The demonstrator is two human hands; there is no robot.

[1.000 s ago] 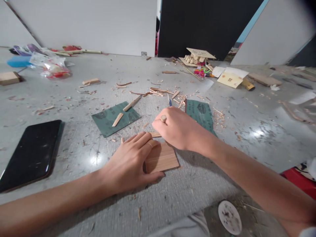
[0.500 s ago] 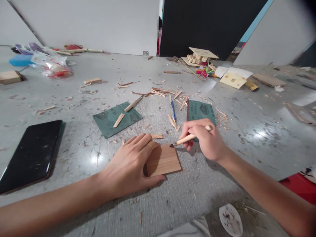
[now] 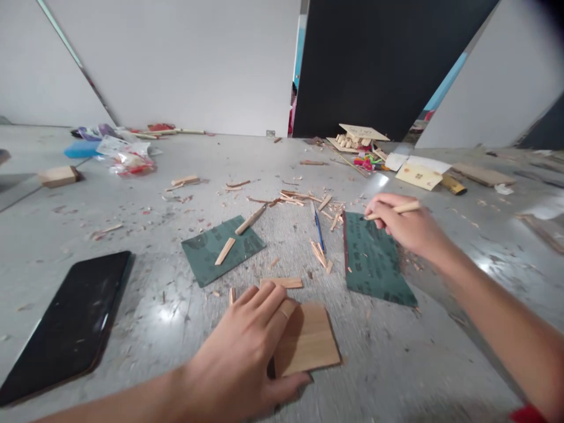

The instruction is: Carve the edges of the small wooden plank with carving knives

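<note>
My left hand clasps a small, flat wooden board on the grey table, fingers over its left part and thumb along the near edge. In my right hand is a wooden-handled carving tool, gripped like a pen. Its short dark tip hovers at or just over the far edge of a green sandpaper sheet; contact cannot be made out. Just beyond the board lies a thin wood strip. A second sandpaper sheet bears a wood piece and a wooden-handled knife.
A black phone lies at the left. A blue pen-like tool rests among wood shavings in the middle. Farther back are a plastic bag, a wood block and a small wooden model, before white and black panels.
My right hand has lifted the carving tool off the board's far right corner and moved it away, over the right sandpaper. My left hand stays on the board. The view has tilted up.
</note>
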